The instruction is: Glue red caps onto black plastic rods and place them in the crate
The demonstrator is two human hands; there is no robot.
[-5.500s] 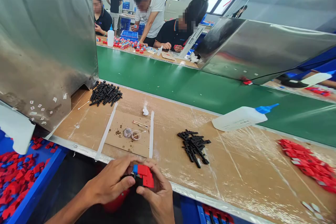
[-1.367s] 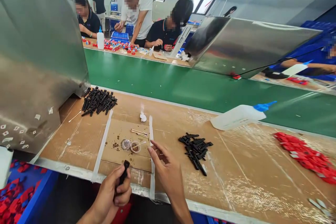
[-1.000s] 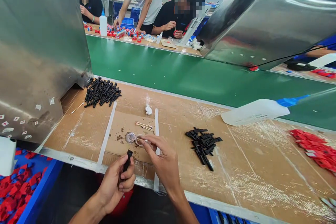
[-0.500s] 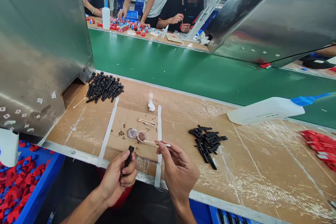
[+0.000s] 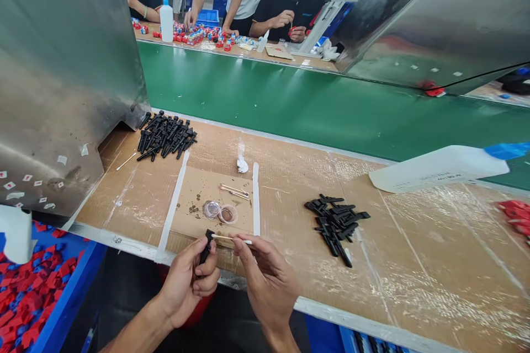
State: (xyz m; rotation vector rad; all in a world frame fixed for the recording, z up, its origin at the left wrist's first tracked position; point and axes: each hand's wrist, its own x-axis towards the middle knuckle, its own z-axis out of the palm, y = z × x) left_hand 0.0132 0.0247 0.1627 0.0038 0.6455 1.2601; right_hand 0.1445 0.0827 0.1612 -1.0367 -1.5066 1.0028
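My left hand (image 5: 188,281) is closed around a small black plastic part (image 5: 206,248), its squared end pointing up. Between thumb and fingers, my right hand (image 5: 269,281) pinches a cotton swab (image 5: 226,237), whose far tip meets the top of the black part. Just beyond lie two small round clear containers: one open cup (image 5: 227,214) with brownish contents, and a clear round piece (image 5: 211,209) beside it. More swabs (image 5: 234,192) rest on the stained cardboard (image 5: 194,179) behind them.
Black parts lie in a left pile (image 5: 168,135) and a right pile (image 5: 335,223). A white bottle (image 5: 439,170) lies tilted at right. Metal panels (image 5: 62,66) flank the table. Beyond runs a green belt (image 5: 269,94), with people working behind it. A blue bin (image 5: 78,281) holds red parts.
My right hand has moved left and toward me, bringing the swab from the open cup to the black part. My left hand still holds that part. The camera view has shifted slightly.
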